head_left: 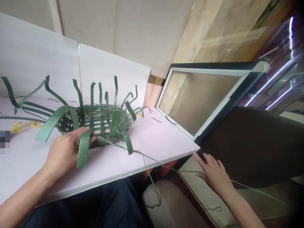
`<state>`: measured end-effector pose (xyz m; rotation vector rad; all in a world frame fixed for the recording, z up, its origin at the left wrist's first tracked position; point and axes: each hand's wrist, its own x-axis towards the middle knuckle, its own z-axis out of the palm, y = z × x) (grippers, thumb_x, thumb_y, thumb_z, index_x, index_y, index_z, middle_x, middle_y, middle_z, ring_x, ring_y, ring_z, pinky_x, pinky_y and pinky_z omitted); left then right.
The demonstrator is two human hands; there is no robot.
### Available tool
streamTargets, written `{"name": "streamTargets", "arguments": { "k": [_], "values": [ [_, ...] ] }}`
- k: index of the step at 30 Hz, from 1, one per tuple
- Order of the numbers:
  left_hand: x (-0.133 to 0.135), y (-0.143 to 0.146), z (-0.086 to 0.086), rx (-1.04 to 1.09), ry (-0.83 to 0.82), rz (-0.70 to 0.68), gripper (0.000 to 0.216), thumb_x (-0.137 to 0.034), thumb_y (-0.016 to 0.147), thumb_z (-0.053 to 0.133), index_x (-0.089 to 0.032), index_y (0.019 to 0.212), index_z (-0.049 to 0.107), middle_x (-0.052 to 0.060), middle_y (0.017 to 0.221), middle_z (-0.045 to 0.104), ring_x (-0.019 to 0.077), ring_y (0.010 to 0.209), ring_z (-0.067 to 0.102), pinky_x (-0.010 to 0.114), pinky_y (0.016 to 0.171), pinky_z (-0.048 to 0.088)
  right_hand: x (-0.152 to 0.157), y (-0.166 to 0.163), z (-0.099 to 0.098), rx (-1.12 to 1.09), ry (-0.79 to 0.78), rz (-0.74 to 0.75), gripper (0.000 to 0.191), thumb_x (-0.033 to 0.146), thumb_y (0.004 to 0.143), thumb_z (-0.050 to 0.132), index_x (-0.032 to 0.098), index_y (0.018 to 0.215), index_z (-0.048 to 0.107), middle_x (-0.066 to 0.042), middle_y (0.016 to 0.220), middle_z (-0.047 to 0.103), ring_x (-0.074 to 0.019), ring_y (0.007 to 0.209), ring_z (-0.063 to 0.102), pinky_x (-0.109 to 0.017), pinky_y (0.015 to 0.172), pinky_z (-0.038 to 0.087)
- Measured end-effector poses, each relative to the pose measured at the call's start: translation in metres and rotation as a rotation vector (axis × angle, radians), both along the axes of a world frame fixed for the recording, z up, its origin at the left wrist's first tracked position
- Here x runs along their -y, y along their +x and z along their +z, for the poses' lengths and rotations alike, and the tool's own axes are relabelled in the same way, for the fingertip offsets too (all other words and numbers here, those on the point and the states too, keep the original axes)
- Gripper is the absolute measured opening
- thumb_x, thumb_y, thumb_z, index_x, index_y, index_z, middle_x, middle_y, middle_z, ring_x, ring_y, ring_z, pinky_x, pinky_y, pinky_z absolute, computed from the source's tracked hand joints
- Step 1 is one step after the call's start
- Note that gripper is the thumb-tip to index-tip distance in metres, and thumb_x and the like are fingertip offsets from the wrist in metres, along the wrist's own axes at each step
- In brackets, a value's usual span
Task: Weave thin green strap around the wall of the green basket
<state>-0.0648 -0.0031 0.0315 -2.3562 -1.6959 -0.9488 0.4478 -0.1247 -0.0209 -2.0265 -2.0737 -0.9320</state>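
Note:
A half-woven green basket [95,125] of flat plastic strips sits on a white board [147,145]. Loose strip ends stick up and out all around its rim. My left hand [66,150] rests at the near rim, thumb and fingers pinched on a bent green strip [83,148]. A thin green weaving strand [152,183] runs from the basket over the board's edge and trails to the right. My right hand [213,172] is off the board to the right, fingers stretched out and apart, with the strand passing under it; nothing is gripped in it that I can see.
A framed glass panel [201,98] leans beside the board's right end. Yellow strip scraps [20,126] lie at the left. White panels [47,60] stand behind the board. My dark-trousered legs [106,202] and a brown cushion [171,205] are below the board's edge.

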Motion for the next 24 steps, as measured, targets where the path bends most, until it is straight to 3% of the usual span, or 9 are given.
{"name": "streamTargets", "arguments": {
  "k": [3, 6, 9, 12, 14, 16, 18, 19, 24],
  "values": [
    [0.001, 0.001, -0.001, 0.007, 0.017, -0.01, 0.024, -0.042, 0.092, 0.05, -0.022, 0.09, 0.063, -0.004, 0.08, 0.068, 0.0133, 0.065, 0.06, 0.019, 0.061, 0.035, 0.015, -0.052, 0.017, -0.176, 0.064, 0.27, 0.04, 0.032, 0.093, 0.053, 0.022, 0.132, 0.055, -0.015, 0.125, 0.062, -0.0279, 0.113, 0.06, -0.044, 0.09, 0.051],
    [0.003, 0.003, 0.002, 0.026, -0.012, -0.001, 0.022, -0.041, 0.09, 0.053, -0.022, 0.09, 0.062, -0.006, 0.076, 0.067, 0.0121, 0.063, 0.059, 0.018, 0.059, 0.035, 0.018, -0.14, 0.027, -0.405, 0.131, 0.619, 0.021, 0.017, 0.091, 0.054, 0.024, 0.107, 0.067, -0.006, 0.088, 0.07, -0.0181, 0.081, 0.066, -0.03, 0.074, 0.054],
    [0.004, 0.004, 0.003, 0.04, -0.027, 0.012, 0.021, -0.041, 0.089, 0.054, -0.022, 0.089, 0.062, -0.006, 0.077, 0.067, 0.0121, 0.065, 0.059, 0.018, 0.059, 0.034, 0.009, -0.208, 0.017, -0.78, -0.081, 0.499, 0.031, 0.017, 0.089, 0.057, 0.023, 0.119, 0.065, -0.007, 0.099, 0.071, -0.0193, 0.087, 0.067, -0.031, 0.076, 0.056],
    [0.004, 0.004, 0.002, 0.036, -0.003, 0.013, 0.02, -0.04, 0.091, 0.053, -0.022, 0.089, 0.062, -0.005, 0.077, 0.066, 0.0127, 0.065, 0.059, 0.019, 0.061, 0.034, 0.001, -0.233, 0.006, -1.206, -0.435, 0.397, 0.064, 0.015, 0.082, 0.062, 0.023, 0.143, 0.046, -0.002, 0.092, 0.071, -0.0166, 0.079, 0.068, -0.028, 0.071, 0.057],
    [0.004, 0.005, 0.001, 0.031, 0.01, -0.004, 0.021, -0.04, 0.091, 0.052, -0.021, 0.089, 0.061, -0.005, 0.078, 0.066, 0.0131, 0.067, 0.059, 0.02, 0.062, 0.035, 0.001, -0.227, 0.013, -1.397, -0.676, 0.37, 0.065, 0.015, 0.081, 0.059, 0.021, 0.144, 0.045, 0.003, 0.074, 0.068, -0.0124, 0.059, 0.063, -0.023, 0.057, 0.052],
    [0.004, 0.004, 0.0, 0.03, 0.009, -0.011, 0.021, -0.04, 0.092, 0.052, -0.021, 0.089, 0.061, -0.005, 0.078, 0.066, 0.013, 0.068, 0.059, 0.02, 0.062, 0.035, 0.004, -0.208, 0.032, -1.409, -0.696, 0.368, 0.043, 0.018, 0.082, 0.058, 0.021, 0.124, 0.064, 0.003, 0.071, 0.067, -0.0119, 0.058, 0.061, -0.022, 0.055, 0.049],
    [0.003, 0.004, 0.0, 0.033, 0.009, -0.009, 0.022, -0.039, 0.092, 0.05, -0.021, 0.089, 0.062, -0.005, 0.079, 0.066, 0.0123, 0.068, 0.058, 0.019, 0.062, 0.035, 0.007, -0.179, 0.057, -1.307, -0.498, 0.358, 0.017, 0.027, 0.083, 0.06, 0.02, 0.087, 0.075, -0.001, 0.078, 0.07, -0.0147, 0.07, 0.063, -0.024, 0.064, 0.05],
    [0.003, 0.004, 0.0, 0.031, 0.008, -0.01, 0.023, -0.039, 0.093, 0.049, -0.021, 0.089, 0.063, -0.005, 0.081, 0.066, 0.012, 0.068, 0.058, 0.019, 0.062, 0.035, 0.008, -0.162, 0.069, -1.258, -0.444, 0.318, 0.021, 0.033, 0.085, 0.059, 0.02, 0.079, 0.074, -0.001, 0.076, 0.07, -0.0152, 0.07, 0.063, -0.025, 0.065, 0.049],
    [0.003, 0.003, 0.0, 0.017, -0.001, -0.039, 0.021, -0.037, 0.092, 0.051, -0.021, 0.089, 0.064, -0.004, 0.087, 0.068, 0.0123, 0.071, 0.06, 0.019, 0.063, 0.036, 0.002, -0.068, 0.091, -1.102, -0.113, 0.111, 0.031, 0.049, 0.081, 0.066, 0.02, 0.083, 0.078, -0.003, 0.063, 0.067, -0.0148, 0.053, 0.057, -0.026, 0.05, 0.043]
  ]
}}
